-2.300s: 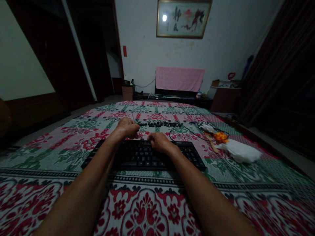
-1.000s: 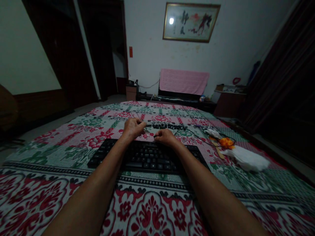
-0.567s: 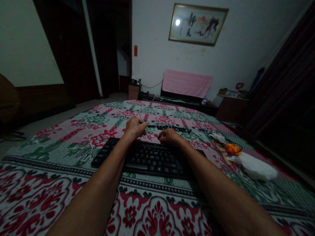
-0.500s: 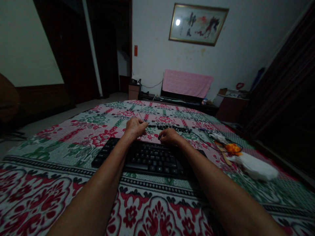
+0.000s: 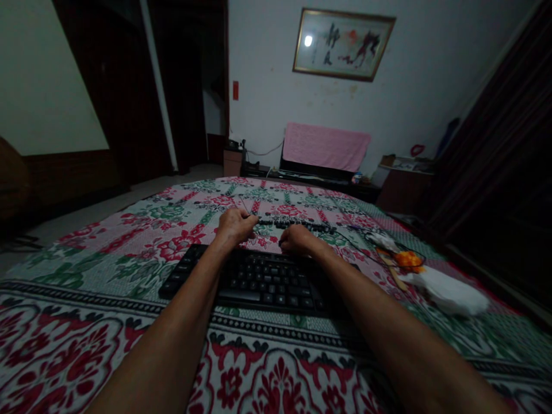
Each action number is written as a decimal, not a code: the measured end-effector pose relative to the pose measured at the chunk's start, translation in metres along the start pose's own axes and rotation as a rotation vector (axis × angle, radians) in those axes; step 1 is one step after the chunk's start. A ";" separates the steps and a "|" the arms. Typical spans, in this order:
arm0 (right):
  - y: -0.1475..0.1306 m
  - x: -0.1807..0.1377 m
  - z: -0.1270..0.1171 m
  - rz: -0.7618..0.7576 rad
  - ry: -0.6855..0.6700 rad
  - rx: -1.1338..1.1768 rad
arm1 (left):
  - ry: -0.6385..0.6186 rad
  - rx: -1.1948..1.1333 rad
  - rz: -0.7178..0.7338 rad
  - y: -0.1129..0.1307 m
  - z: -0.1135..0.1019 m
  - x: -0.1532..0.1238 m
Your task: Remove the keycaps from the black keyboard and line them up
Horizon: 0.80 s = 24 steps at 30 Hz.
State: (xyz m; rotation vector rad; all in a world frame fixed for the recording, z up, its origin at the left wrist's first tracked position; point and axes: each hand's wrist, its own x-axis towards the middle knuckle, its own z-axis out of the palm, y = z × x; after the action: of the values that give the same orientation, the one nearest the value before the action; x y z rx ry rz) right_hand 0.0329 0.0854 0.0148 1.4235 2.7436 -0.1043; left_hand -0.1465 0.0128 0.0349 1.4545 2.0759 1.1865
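A black keyboard lies on the patterned bed cover, with both forearms reaching over it. Just past its far edge, my left hand is closed on a thin dark stick that points up and away. To its right, my right hand pinches a small black piece; its exact kind is too small and dark to tell. Beyond both hands runs a row of small black pieces that look like keycaps.
At the right lie a black cable, an orange bundle, a flat wooden strip and a white plastic bag. The floral cover spreads toward a low stand under a pink cloth.
The view has shifted slightly. My right hand has turned a little, its fingers curling further over the small black piece. My left hand stays nearly in place with the stick.
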 end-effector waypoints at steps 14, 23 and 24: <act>-0.017 0.036 -0.001 0.057 0.290 -0.169 | 0.023 -0.047 0.032 0.000 -0.004 0.001; -0.017 0.046 0.005 0.071 0.281 -0.164 | 0.039 -0.036 0.094 -0.003 -0.002 0.004; -0.018 0.046 0.005 0.076 0.280 -0.161 | 0.032 -0.040 0.088 -0.002 -0.002 0.003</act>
State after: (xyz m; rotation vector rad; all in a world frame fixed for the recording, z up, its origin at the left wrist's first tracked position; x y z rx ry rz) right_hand -0.0083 0.1126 0.0073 1.6032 2.8232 0.3370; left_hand -0.1505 0.0146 0.0351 1.5318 2.0154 1.2862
